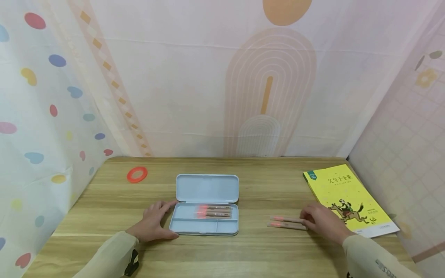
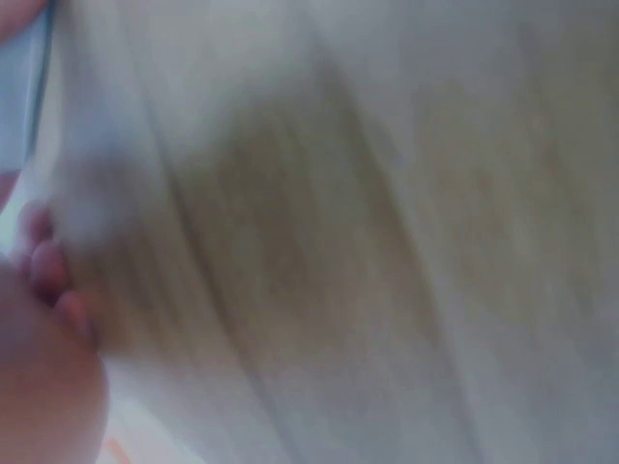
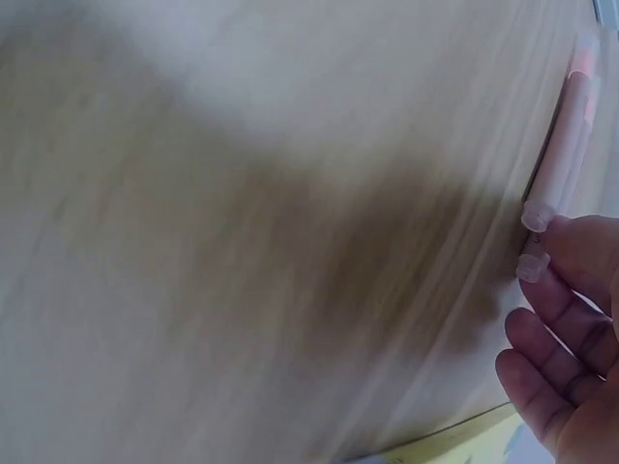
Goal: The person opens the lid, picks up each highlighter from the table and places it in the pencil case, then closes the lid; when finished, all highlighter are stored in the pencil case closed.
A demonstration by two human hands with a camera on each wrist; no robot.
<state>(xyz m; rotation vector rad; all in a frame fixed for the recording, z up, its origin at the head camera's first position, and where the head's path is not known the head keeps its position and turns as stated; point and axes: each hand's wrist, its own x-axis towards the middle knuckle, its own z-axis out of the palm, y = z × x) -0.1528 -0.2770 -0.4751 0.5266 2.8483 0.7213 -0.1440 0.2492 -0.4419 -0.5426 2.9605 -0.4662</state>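
Right half of worktop (image 1: 260, 255): two slim tan pens (image 1: 286, 225), reddish-banded, side by side | right hand (image 1: 325, 222): grip pinching their right ends | left hand (image 1: 153, 222): loose, touching open pale-blue pencil case (image 1: 207, 189), more pens (image 1: 215, 213) inside | bare wood between case and pens; yellow book (image 1: 349, 197) near worktop's right edge, beside right hand.

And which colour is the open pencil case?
The pencil case is pale blue, clearest in the head view.
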